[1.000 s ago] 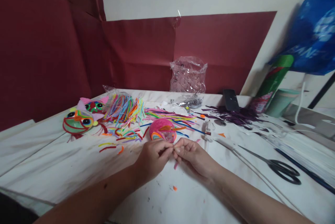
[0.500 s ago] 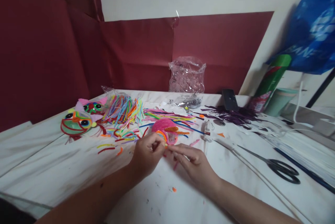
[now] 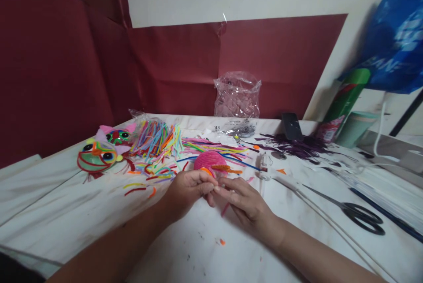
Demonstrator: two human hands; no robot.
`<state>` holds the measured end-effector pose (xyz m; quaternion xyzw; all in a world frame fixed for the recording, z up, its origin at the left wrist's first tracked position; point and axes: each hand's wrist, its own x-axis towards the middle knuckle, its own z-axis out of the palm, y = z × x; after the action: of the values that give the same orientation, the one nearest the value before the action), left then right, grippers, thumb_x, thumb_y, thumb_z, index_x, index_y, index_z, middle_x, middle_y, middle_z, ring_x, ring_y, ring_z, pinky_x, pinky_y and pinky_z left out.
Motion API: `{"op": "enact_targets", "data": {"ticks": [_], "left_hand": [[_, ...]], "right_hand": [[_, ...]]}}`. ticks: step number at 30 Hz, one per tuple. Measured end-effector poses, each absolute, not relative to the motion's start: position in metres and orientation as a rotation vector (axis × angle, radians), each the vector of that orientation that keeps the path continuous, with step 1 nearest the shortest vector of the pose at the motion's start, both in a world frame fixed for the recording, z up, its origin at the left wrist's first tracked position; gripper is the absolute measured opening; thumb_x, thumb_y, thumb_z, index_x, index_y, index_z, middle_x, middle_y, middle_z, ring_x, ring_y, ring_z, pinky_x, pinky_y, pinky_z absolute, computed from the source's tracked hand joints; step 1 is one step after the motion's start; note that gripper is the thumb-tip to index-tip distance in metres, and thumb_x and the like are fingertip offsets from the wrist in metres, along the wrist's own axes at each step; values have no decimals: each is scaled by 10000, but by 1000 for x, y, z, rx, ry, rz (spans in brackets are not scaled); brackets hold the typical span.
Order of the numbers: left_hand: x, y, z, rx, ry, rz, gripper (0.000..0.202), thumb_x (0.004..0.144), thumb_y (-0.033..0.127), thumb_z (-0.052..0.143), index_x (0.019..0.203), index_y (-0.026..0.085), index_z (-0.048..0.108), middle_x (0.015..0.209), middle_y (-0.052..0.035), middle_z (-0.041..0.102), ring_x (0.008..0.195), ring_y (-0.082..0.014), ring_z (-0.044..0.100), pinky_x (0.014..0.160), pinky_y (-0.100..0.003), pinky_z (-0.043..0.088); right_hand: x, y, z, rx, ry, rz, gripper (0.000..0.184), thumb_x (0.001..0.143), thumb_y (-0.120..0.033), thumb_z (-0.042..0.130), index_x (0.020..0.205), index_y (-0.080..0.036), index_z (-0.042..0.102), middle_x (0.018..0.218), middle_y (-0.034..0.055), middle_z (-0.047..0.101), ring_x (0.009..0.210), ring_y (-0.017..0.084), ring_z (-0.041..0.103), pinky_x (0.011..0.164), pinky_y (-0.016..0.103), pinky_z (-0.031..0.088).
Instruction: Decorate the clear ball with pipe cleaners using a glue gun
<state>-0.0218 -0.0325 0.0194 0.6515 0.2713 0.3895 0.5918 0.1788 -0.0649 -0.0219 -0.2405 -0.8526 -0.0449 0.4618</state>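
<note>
A domed pink pipe-cleaner craft piece point(image 3: 209, 159) with an orange edge and orange pipe-cleaner strips point(image 3: 226, 169) sits just beyond my fingers. My left hand point(image 3: 190, 190) is closed at its near left edge, thumb and forefinger pinched together. My right hand point(image 3: 246, 201) meets it from the right, its fingertips pressed against the left ones. Whatever lies between the right fingertips is too small and covered to make out. The lower part of the craft piece is hidden behind both hands.
Loose pipe cleaners point(image 3: 155, 137) and two decorated masks point(image 3: 95, 159) lie left. A glue gun point(image 3: 265, 166), its cord and black-handled scissors point(image 3: 361, 217) lie right. Behind are a clear plastic bag point(image 3: 236, 98), a phone point(image 3: 291, 126) and purple strips point(image 3: 304, 147).
My fingers have shifted slightly lower along the craft piece and closed together. The right hand's fingers are more curled than before. The view has moved slightly.
</note>
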Motion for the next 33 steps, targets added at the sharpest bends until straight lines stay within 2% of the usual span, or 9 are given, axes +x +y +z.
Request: {"op": "enact_targets", "data": {"ticks": [3,7,9,12,15,19,24,27,33], "left_hand": [[-23,-35,21,1560,603,927,331,687,462,743,722,143,659,504,14,597,485,-137,598,542,-267,478],[-26,-36,20,1688,556,971,286,787,434,657,740,153,633,507,24,579,496,-132,605,537,-252,477],[-28,-34,19,1884,564,1036,238,842,378,599,759,158,633,536,15,600,511,-129,607,549,-249,480],[-30,-28,16,2377,546,1202,207,909,256,492,794,170,641,621,-12,652,594,-127,622,610,-240,486],[-32,-23,12,2800,467,1308,231,932,182,410,838,173,621,708,-44,682,678,-142,640,644,-241,489],[-32,-21,9,3030,477,1309,200,922,134,390,856,180,574,727,-46,675,683,-150,644,647,-246,492],[-29,-20,5,2951,592,1452,164,875,108,409,807,202,526,672,-14,638,617,-138,613,589,-234,465],[-26,-22,2,2795,760,1556,152,838,118,420,774,211,520,634,2,616,565,-136,584,555,-240,440],[-17,-32,3,2228,930,1318,120,831,237,457,718,211,489,560,48,511,491,-116,499,491,-230,391]], "right_hand": [[178,-66,-21,-570,-2102,-5,590,927,-89,462,1427,-397,402,1236,103,634,1067,202,624,840,358,508],[172,-68,-21,-490,-2062,273,573,947,-86,421,1412,-421,416,1218,73,642,1112,171,611,906,337,492],[169,-68,-22,-483,-1994,456,511,955,-118,442,1366,-419,487,1167,60,667,1091,170,614,915,343,487],[165,-69,-27,-564,-1792,860,359,937,-210,543,1241,-381,628,1076,52,693,901,160,646,779,307,525],[163,-68,-30,-615,-1557,1198,257,881,-313,645,1127,-337,713,1038,48,690,686,116,605,636,268,504],[161,-68,-30,-599,-1437,1350,241,835,-382,695,1047,-287,758,918,51,713,652,116,573,649,284,470],[158,-67,-35,-504,-1396,1491,379,819,-387,717,1193,-352,667,1036,43,695,676,104,597,663,283,456],[155,-66,-39,-450,-1423,1524,447,819,-361,725,1251,-389,612,1037,24,678,678,93,610,664,278,460],[155,-68,-31,-349,-1310,1588,431,803,-330,746,1212,-408,635,1069,10,684,698,97,624,658,268,446]]}}
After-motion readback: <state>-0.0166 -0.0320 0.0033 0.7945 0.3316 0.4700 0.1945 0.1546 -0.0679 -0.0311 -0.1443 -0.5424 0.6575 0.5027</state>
